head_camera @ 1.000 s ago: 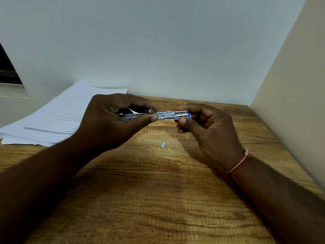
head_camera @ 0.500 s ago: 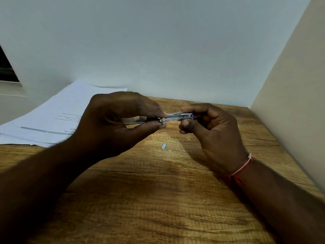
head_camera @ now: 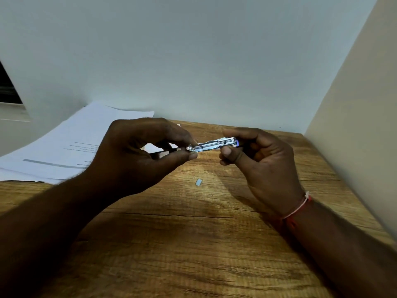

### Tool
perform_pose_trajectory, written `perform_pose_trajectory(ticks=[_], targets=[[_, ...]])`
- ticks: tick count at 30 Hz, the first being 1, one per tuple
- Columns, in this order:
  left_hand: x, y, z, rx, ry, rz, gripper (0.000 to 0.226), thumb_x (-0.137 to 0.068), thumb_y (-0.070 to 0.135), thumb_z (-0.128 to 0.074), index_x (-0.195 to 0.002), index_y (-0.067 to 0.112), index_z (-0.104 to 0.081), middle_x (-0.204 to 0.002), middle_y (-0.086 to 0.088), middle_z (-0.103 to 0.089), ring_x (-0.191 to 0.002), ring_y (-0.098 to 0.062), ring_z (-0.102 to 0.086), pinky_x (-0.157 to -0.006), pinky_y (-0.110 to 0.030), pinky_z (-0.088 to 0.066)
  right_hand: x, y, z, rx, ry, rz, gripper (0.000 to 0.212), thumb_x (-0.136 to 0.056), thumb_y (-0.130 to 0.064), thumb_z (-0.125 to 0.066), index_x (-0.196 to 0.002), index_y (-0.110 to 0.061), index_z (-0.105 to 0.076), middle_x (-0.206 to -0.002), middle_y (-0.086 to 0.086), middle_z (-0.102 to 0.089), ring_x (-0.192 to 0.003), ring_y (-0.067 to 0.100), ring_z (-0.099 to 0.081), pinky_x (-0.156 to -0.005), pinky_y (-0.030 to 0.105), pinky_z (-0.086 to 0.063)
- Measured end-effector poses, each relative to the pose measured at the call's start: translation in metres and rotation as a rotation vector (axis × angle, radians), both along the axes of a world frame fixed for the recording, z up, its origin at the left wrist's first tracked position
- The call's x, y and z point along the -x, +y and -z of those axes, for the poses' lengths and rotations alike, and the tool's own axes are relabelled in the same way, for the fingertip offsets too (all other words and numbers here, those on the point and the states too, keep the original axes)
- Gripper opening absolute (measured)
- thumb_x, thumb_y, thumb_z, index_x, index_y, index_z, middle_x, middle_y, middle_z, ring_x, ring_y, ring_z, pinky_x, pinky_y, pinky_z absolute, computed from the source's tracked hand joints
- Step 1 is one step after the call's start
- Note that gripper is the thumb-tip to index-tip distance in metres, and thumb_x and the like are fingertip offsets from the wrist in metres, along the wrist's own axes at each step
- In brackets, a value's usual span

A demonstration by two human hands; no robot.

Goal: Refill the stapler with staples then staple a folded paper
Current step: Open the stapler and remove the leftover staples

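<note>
While a grained wooden tabletop (head_camera: pixel 193 244) stretches to the pale walls, a loose stack of printed white sheets (head_camera: pixel 75 143) lies at its far left. Above the wood, the left hand (head_camera: pixel 133 155) pinches one end of a slim, shiny metal stapler (head_camera: pixel 214 145) between thumb and curled fingers. The right hand (head_camera: pixel 264 168), with a red-and-white thread (head_camera: pixel 298 206) at the wrist, grips the blue-tipped other end. A small pale rectangular piece (head_camera: pixel 198 182) rests on the table below.

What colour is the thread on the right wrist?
The wrist thread is red and white; head view.
</note>
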State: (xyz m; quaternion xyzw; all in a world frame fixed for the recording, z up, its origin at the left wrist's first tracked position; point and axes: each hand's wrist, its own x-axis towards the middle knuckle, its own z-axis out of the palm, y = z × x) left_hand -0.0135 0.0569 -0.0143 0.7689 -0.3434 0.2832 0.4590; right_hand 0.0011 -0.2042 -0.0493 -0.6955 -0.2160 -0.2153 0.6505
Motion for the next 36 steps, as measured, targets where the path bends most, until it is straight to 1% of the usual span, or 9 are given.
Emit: perform_pose_trajectory(ticks=[3,7,10,16,23,26,29,33,36], targets=[[-0.005,-0.005,0.004,-0.002,0.021,-0.061,0.014,-0.091,0.023,-0.092,-0.101,0.018,-0.083,-0.1,0.012,-0.083,-0.09,-0.006,-0.082,-0.076,-0.026,-0.066,0.002,0.002,-0.002,-0.045,0.044,-0.021,0.028,-0.09,-0.001,-0.082,-0.118,-0.001,-0.078,-0.099,0.019,-0.081,-0.083,0.031,-0.08,-0.075,0.035,-0.067],[-0.014,-0.011,0.018,0.29,0.409,0.097,0.02,-0.089,0.004,-0.085,-0.106,-0.003,-0.077,-0.102,-0.012,-0.085,-0.089,-0.028,-0.084,-0.075,-0.037,-0.069,0.005,0.003,-0.005,-0.121,0.111,-0.037,0.025,-0.09,-0.009,-0.08,-0.113,0.0,-0.078,-0.097,0.025,-0.08,-0.079,0.03,-0.079,-0.074,0.036,-0.068],[-0.018,-0.017,0.019,0.483,0.651,0.193,0.026,-0.089,0.006,-0.078,-0.108,-0.009,-0.071,-0.103,-0.027,-0.081,-0.093,-0.037,-0.084,-0.073,-0.037,-0.069,0.005,0.004,-0.005,-0.135,0.125,-0.028,0.024,-0.094,-0.007,-0.079,-0.116,0.003,-0.078,-0.098,0.024,-0.08,-0.08,0.031,-0.079,-0.074,0.038,-0.067],[-0.023,-0.02,0.019,0.557,0.96,0.248,0.023,-0.085,0.019,-0.075,-0.1,0.001,-0.074,-0.092,-0.019,-0.08,-0.091,-0.033,-0.083,-0.069,-0.028,-0.066,0.007,0.005,-0.005,-0.163,0.145,-0.024,0.017,-0.097,-0.004,-0.078,-0.112,0.004,-0.081,-0.098,0.03,-0.077,-0.079,0.03,-0.075,-0.072,0.032,-0.066],[-0.023,-0.02,0.024,0.452,0.864,0.218,0.034,-0.087,0.014,-0.077,-0.11,-0.01,-0.068,-0.099,-0.03,-0.08,-0.088,-0.037,-0.083,-0.067,-0.033,-0.067,0.005,0.006,-0.004,-0.157,0.167,0.025,0.014,-0.097,0.002,-0.076,-0.107,-0.003,-0.084,-0.089,0.029,-0.074,-0.071,0.027,-0.069,-0.068,0.037,-0.062],[-0.023,-0.02,0.026,0.387,0.779,0.18,0.029,-0.092,0.007,-0.079,-0.112,-0.01,-0.067,-0.098,-0.03,-0.08,-0.092,-0.038,-0.084,-0.072,-0.037,-0.07,0.007,0.007,-0.003,-0.127,0.165,0.024,0.011,-0.098,0.0,-0.075,-0.106,-0.004,-0.083,-0.094,0.028,-0.074,-0.078,0.029,-0.071,-0.072,0.038,-0.064],[-0.024,-0.018,0.029,0.275,0.682,0.126,0.025,-0.09,0.006,-0.084,-0.108,-0.004,-0.07,-0.098,-0.02,-0.083,-0.095,-0.035,-0.085,-0.082,-0.039,-0.071,0.012,0.012,-0.003,-0.116,0.159,-0.014,0.011,-0.098,-0.002,-0.075,-0.108,-0.001,-0.079,-0.102,0.02,-0.077,-0.09,0.031,-0.077,-0.078,0.036,-0.067],[-0.02,-0.016,0.03,0.062,0.527,0.074,0.017,-0.089,0.012,-0.088,-0.102,0.01,-0.077,-0.101,-0.007,-0.085,-0.097,-0.022,-0.084,-0.088,-0.029,-0.067,0.017,0.018,-0.004,-0.042,0.093,0.045,0.015,-0.096,-0.004,-0.081,-0.11,-0.002,-0.077,-0.09,0.014,-0.078,-0.073,0.029,-0.079,-0.071,0.034,-0.067],[-0.019,-0.015,0.028,-0.031,0.536,0.065,0.016,-0.087,0.028,-0.09,-0.102,0.025,-0.082,-0.098,-0.004,-0.085,-0.087,-0.025,-0.084,-0.081,-0.041,-0.068,0.016,0.015,-0.007,-0.032,0.053,0.112,0.022,-0.095,-0.004,-0.082,-0.114,-0.004,-0.073,-0.088,0.011,-0.079,-0.068,0.027,-0.079,-0.066,0.032,-0.066]])
